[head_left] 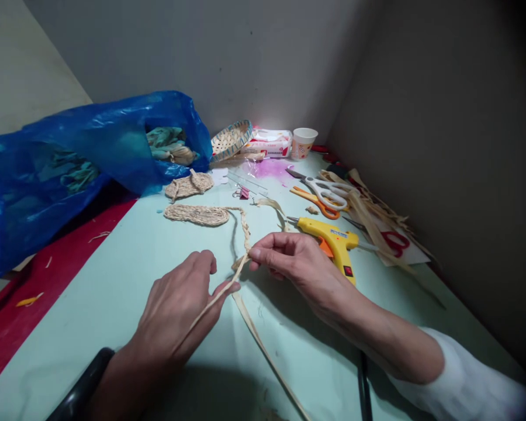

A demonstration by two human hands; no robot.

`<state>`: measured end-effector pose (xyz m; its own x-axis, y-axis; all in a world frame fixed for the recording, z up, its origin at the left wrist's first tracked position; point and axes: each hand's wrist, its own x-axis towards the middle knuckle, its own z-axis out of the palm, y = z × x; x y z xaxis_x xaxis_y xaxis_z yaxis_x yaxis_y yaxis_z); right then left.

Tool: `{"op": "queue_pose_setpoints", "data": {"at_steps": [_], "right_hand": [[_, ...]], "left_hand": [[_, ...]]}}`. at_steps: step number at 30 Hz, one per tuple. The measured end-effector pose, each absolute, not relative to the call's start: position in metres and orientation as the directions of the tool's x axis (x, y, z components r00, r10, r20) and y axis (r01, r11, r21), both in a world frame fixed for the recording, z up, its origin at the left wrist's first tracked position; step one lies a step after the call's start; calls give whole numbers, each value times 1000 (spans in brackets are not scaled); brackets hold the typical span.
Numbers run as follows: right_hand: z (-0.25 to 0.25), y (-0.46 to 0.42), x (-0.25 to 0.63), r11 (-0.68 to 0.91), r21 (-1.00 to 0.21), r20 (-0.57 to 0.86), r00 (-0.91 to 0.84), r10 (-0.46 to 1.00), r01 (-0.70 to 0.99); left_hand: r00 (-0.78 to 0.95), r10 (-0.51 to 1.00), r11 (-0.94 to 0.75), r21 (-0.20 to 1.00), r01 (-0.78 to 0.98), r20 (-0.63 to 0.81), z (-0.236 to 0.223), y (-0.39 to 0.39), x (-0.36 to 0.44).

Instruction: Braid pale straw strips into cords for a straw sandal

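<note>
Braided straw cord (246, 233) is stretched to the left of the yellow glue gun (328, 229), above the pale surface (114, 280), and is joined at its far end to a flat wound oval (196, 215), which lies farther left of the gun. At the cord's near end, just left of the gun, it is pinched by the right hand (300, 266), whose grip is closed between thumb and forefinger. The left hand's (175, 304) thumb and forefinger are parted, with one strand (206, 310) laid over the thumb; whether anything is held by the hidden fingers cannot be told. A second strand (254, 331) is left trailing nearer than the gun. The oval and a short run of cord can be judged done, while both strands remain unplaited. Beyond the gun and to its left, a similar oval with a strap (189, 186) is set; white-handled scissors (316, 183) are laid behind the gun.
</note>
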<state>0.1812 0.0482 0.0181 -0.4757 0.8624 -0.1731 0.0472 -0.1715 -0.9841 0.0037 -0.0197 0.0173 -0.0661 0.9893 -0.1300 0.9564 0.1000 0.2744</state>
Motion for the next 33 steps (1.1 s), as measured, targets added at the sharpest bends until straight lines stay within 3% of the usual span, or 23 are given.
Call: {"op": "queue_pose_setpoints", "data": {"at_steps": [6,9,15,18,21,23,25,33], "right_hand": [[19,49,179,-158,-987,-144,-447,883,7],[17,49,179,-161,-987,-141,-453,880,-4],[17,48,179,-179,-984,-150,-464,873,-20],[19,49,178,-184,-983,-157,-453,877,-16],[21,49,178,-175,-984,-154,-444,883,-7],[20,49,178,-143,-990,-126,-445,887,-6],[19,49,179,-114,-993,-101,-442,891,-2],[16,43,177,0,-996,-39,-455,890,85]], "left_hand": [[-32,991,63,244,968,-128,14,-23,11],[64,990,-29,256,966,-128,11,-25,18],[136,984,-74,438,896,-112,7,-28,29],[187,978,-76,685,725,-90,10,-27,28],[153,970,116,910,398,-191,15,-24,28],[123,952,255,949,183,-280,18,-20,27],[81,952,290,954,70,-295,20,-16,26],[-249,937,248,968,-29,-247,29,-16,34]]}}
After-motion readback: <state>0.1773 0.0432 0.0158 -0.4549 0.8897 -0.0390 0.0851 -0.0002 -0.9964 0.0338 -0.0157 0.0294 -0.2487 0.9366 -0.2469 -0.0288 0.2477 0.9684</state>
